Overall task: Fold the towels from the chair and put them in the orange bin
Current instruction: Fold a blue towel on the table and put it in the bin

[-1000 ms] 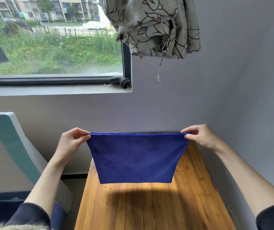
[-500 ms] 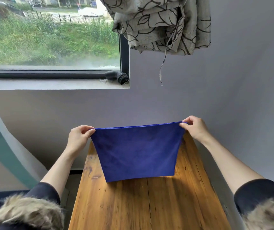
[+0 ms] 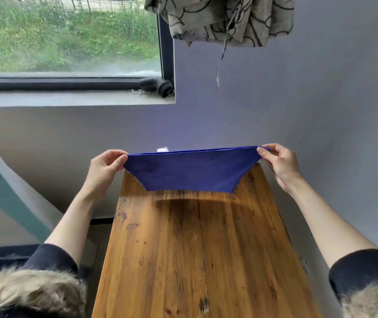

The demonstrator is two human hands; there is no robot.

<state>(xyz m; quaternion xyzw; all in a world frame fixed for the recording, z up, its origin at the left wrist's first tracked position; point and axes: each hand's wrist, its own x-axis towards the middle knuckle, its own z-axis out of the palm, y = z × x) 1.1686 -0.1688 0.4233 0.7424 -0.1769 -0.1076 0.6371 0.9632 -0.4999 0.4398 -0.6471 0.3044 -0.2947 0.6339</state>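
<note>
The towel point(image 3: 190, 171) is deep blue, with a small white tag point(image 3: 162, 149) at its far edge; the table point(image 3: 197, 249) is orange-brown wood with dark stains; the wall point(image 3: 298, 106) is grey-lilac; the curtain point(image 3: 224, 19) is beige with black line patterns; the chair point(image 3: 6, 191) at left is teal and pale grey; sleeves point(image 3: 52, 258) are dark navy with tan fur cuffs.

Left hand point(image 3: 105, 167), right hand point(image 3: 279, 164) pinch blue towel point(image 3: 190, 171) corners (white tag up) above wooden table point(image 3: 194, 249).
</note>
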